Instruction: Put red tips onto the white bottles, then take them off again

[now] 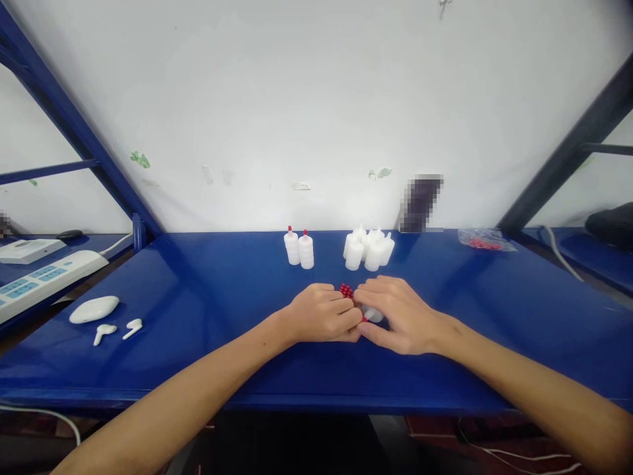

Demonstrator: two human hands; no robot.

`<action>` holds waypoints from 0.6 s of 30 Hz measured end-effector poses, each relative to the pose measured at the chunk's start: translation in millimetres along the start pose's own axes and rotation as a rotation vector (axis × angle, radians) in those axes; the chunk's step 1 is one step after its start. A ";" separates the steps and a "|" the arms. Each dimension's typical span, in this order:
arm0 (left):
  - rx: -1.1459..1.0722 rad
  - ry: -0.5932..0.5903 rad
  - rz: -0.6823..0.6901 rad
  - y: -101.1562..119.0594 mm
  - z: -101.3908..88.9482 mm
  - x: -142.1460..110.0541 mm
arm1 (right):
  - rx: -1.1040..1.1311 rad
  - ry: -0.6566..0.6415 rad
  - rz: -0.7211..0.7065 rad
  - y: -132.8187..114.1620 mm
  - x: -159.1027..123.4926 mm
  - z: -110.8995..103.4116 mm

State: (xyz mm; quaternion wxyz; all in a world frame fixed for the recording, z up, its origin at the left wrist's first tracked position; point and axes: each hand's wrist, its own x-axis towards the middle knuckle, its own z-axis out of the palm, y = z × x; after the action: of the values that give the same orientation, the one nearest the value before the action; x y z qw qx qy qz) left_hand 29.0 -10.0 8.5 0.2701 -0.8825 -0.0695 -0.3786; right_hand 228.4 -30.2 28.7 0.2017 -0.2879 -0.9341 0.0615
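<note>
My left hand point(325, 313) is closed, its fingertips meeting those of my right hand above the blue table. A small red cap point(364, 319) shows at the left fingertips, against the nozzle of a white squeeze bottle point(374, 314). My right hand point(408, 316) curves around that bottle, which lies tilted with its nozzle toward my left hand; the palm hides much of it. Just behind the fingers is a tight cluster of red caps point(346, 290), partly covered. Farther back, two white bottles with red caps point(299, 251) stand upright, left of several uncapped white bottles point(368, 249).
A clear bag of red pieces point(484, 240) lies at the back right of the blue table point(222, 277). Two earbuds point(105, 332) and a white case point(93, 309) are on the left, near a power strip point(54, 277). Blue posts flank both sides; a white wall rises behind.
</note>
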 end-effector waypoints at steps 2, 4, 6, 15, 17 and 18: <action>-0.011 0.002 -0.006 1.6 1.2 1.1 | 0.032 -0.003 -0.011 -0.3 -0.7 1.2; -0.031 0.013 -0.017 3.4 3.0 1.3 | 0.040 0.010 -0.004 -0.7 -1.6 3.5; -0.054 0.020 -0.048 4.9 4.7 0.3 | 0.030 0.029 0.017 -1.5 -2.1 6.0; -0.704 -0.252 -0.596 -9.4 -2.6 -6.3 | 0.091 0.101 0.251 12.8 1.4 2.0; -0.782 -0.263 -0.832 -23.0 -6.6 -10.3 | 0.110 0.195 0.303 23.9 1.2 0.0; -0.800 -0.280 -0.928 -30.8 -8.5 -13.5 | 0.127 0.250 0.325 29.1 1.2 -0.2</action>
State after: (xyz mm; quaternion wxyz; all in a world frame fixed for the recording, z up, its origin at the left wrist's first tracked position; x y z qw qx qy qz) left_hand 4.1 12.6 16.9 -0.2854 -0.8343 -0.3330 -0.3341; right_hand 242.5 -5.5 22.6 0.3212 -0.4267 -0.8375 0.1159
